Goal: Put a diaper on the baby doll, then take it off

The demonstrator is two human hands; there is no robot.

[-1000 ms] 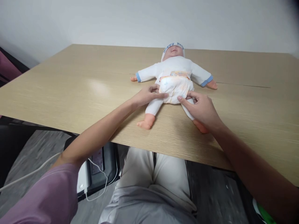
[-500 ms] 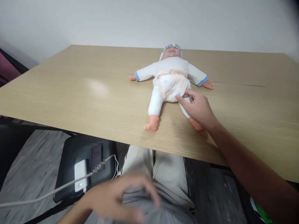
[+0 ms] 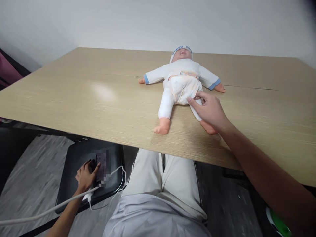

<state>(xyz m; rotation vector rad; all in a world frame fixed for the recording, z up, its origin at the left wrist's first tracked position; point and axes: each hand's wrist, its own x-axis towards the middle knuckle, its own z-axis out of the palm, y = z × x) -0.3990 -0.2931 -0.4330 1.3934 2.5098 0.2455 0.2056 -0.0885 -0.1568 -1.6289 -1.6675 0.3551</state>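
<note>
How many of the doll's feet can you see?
2. One foot lies bare near the table edge; the other foot pokes out from under the person's right hand.

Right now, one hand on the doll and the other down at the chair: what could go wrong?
1. Only the right hand steadies the doll, at its leg by the diaper. A tug could slide it, and its feet lie near the table edge.
2. The left hand is on a device on the black chair below, beside a white cable. It might snag the cable and drag the device off.
</note>
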